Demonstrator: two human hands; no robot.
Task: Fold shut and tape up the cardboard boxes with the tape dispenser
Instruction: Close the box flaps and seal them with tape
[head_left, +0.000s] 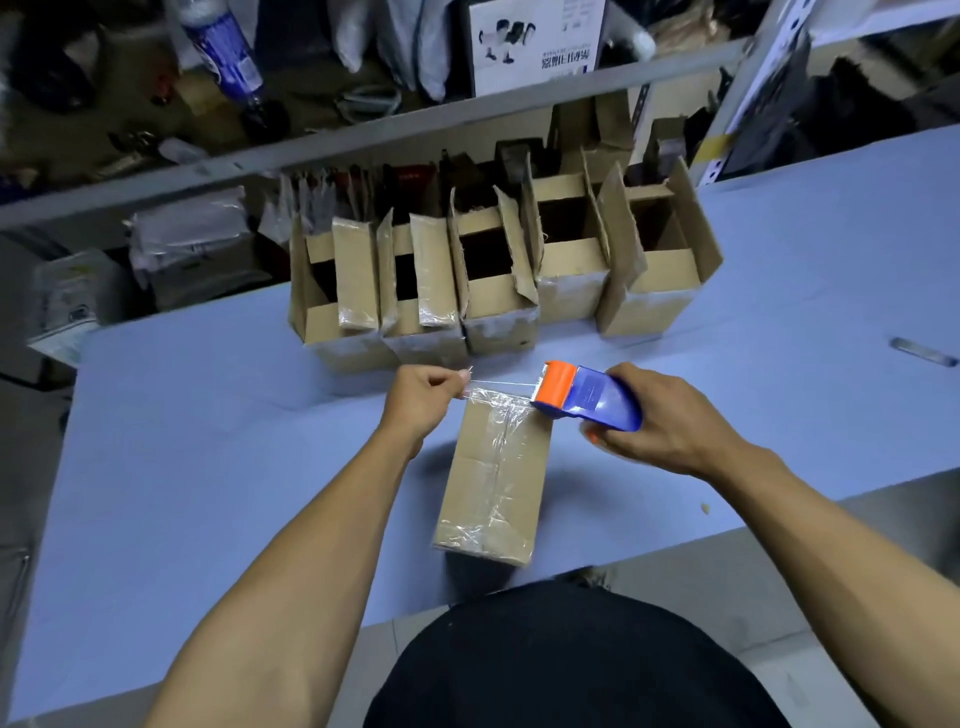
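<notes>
A closed cardboard box (493, 483) stands on the blue table (208, 441) in front of me, its top covered with clear tape along the seam. My right hand (670, 415) grips a blue and orange tape dispenser (587, 397) at the box's far right corner. A strip of clear tape (501, 385) stretches from the dispenser to the left, above the box's far edge. My left hand (423, 395) pinches the free end of that strip. Several open cardboard boxes (498, 275) stand in a row behind, flaps up.
A grey shelf rail (363, 137) runs behind the boxes, with a bottle (223, 52) and a white printed carton (535, 41) on the shelf. White plastic bags (192, 234) lie at the left. A small metal object (923, 352) lies at the table's right.
</notes>
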